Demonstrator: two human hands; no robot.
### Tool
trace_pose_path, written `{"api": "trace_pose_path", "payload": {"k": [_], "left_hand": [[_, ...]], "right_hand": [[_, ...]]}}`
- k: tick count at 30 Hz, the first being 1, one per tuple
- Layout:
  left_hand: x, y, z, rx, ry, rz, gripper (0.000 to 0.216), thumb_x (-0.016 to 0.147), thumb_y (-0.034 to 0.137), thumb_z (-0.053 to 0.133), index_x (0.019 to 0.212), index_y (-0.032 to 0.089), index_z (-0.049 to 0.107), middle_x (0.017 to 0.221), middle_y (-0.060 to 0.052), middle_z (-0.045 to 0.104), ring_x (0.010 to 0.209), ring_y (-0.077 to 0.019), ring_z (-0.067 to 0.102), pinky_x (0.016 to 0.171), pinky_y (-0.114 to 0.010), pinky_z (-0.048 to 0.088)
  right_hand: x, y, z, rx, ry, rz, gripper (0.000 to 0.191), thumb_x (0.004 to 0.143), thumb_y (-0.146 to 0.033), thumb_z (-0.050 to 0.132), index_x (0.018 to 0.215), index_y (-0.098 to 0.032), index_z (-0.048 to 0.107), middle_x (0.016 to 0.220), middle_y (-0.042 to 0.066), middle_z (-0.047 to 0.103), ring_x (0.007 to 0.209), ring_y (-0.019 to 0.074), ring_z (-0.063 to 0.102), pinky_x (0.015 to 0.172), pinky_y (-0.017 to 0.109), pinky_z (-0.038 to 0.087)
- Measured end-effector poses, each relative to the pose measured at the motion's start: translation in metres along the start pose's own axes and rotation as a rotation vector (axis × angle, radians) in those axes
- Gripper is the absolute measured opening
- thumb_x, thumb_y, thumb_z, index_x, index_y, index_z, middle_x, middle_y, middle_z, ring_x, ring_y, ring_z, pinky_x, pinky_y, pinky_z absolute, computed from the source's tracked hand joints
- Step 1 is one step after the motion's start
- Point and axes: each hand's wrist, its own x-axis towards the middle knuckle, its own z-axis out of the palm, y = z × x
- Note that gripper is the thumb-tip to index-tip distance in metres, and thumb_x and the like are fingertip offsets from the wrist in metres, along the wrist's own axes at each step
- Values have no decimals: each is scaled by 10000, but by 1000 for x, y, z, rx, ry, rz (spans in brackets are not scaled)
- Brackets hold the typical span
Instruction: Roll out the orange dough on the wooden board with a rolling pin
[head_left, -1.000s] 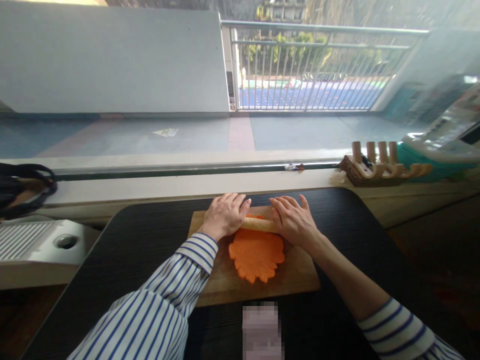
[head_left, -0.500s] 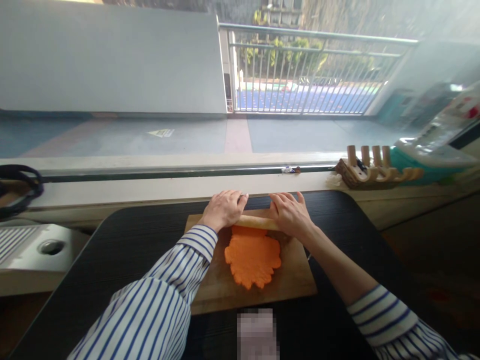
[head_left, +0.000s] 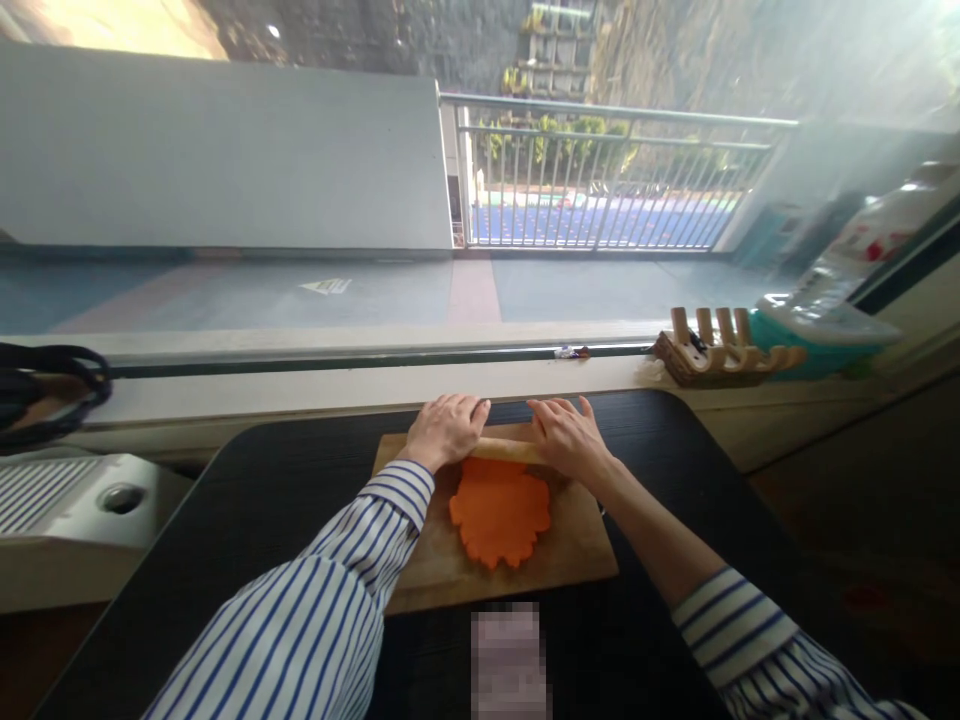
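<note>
An orange sheet of dough (head_left: 501, 515) with a ragged, scalloped near edge lies flat on a wooden board (head_left: 427, 580). Across its far edge runs a pale wooden rolling pin (head_left: 510, 450). My left hand (head_left: 448, 428) covers the pin's left end, palm down, with fingers bent over it. At the other end my right hand (head_left: 570, 435) presses on the pin in the same way, its thumb sticking up. Both ends of the pin are hidden under my hands.
The board rests on a black table (head_left: 285, 500) against a windowsill (head_left: 247, 395). On the sill stand a wooden rack (head_left: 720, 355) and a turquoise container (head_left: 817, 345) at right, and dark looped straps (head_left: 67, 390) at left. A blurred pinkish patch (head_left: 510, 660) shows at the near edge.
The view has tilted up a little and shifted. My hands and the rolling pin stay at the far edge of the dough; any roll between the frames is too small to tell.
</note>
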Motion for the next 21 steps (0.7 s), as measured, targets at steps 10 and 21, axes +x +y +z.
{"api": "trace_pose_path", "payload": {"k": [10, 21], "left_hand": [[-52, 10, -1, 116, 47, 33, 556, 963, 463, 236, 1241, 131, 585, 1307, -178, 576, 1260, -304, 479, 1042, -496, 347], [-31, 9, -3, 65, 43, 5, 471, 967, 438, 247, 1179, 215, 603, 1269, -101, 616, 1215, -254, 517, 1004, -442, 393]], "right_hand": [[-51, -10, 9, -25, 80, -130, 479, 981, -425, 285, 1357, -178, 449, 1443, 105, 447, 1343, 246, 343, 1109, 498, 185], [-35, -1, 11, -34, 41, -189, 574, 954, -538, 322, 1389, -177, 418, 1420, 124, 472, 1335, 260, 356, 1114, 529, 153]]}}
